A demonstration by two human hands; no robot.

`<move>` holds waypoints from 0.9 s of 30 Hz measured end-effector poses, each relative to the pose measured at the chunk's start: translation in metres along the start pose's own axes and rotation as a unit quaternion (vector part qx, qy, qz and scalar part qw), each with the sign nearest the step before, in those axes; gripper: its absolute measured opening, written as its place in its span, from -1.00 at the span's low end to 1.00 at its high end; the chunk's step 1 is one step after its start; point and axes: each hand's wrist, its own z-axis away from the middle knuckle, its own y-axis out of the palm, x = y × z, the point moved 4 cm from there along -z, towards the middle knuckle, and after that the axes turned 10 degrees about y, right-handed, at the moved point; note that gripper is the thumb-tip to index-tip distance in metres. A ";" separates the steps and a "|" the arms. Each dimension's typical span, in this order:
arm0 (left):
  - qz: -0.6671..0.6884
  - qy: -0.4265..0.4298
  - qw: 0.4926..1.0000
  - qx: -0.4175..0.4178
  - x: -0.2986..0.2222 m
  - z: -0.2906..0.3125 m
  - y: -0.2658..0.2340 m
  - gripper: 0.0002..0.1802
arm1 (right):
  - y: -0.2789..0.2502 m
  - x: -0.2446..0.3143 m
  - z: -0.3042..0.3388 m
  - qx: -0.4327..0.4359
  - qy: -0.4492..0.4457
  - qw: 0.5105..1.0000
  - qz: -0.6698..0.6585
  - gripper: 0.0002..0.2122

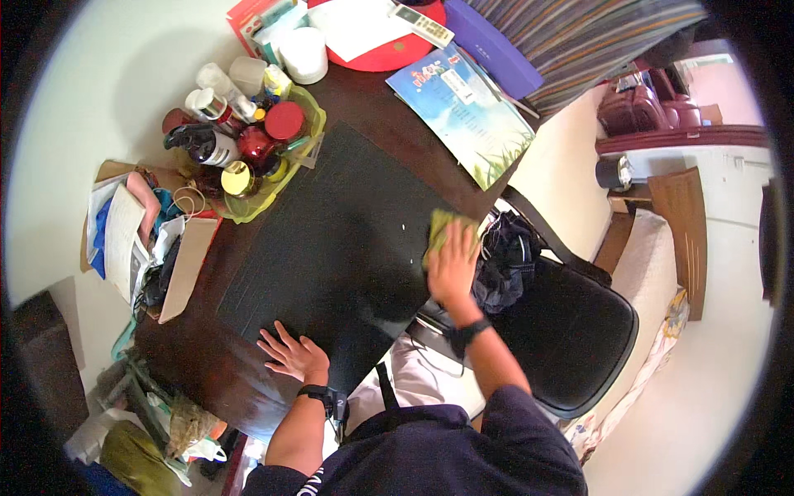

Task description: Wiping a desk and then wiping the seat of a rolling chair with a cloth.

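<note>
So, how far along is the wipe-down?

Partway, I'd judge. White specks (404,226) remain on the black desk mat (331,223); can't tell which areas are finished.

Hands?

Right hand (453,263) holds the crumpled, soft-looking yellow-green cloth (443,221) under extended fingers, at the mat's right edge. Left hand (299,357) is splayed wide, bare, by the near-left edge.

Surfaces?

Mat: flat rectangle, mostly matte, streaky sheen near the body. Desk (194,364): dark brown, glossier.
</note>
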 end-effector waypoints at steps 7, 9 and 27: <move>-0.005 0.002 1.000 -0.001 0.002 0.000 0.009 -0.28 | 0.014 -0.061 -0.108 -0.115 0.166 0.943 -0.263 -0.38; 0.003 -0.002 1.000 0.000 0.000 0.000 0.004 -0.28 | 0.018 -0.059 -0.099 -0.100 0.146 0.942 -0.287 -0.37; -0.019 0.008 0.999 -0.046 0.004 0.003 0.007 -0.30 | 0.049 0.030 0.087 -0.034 0.302 0.799 -0.519 -0.51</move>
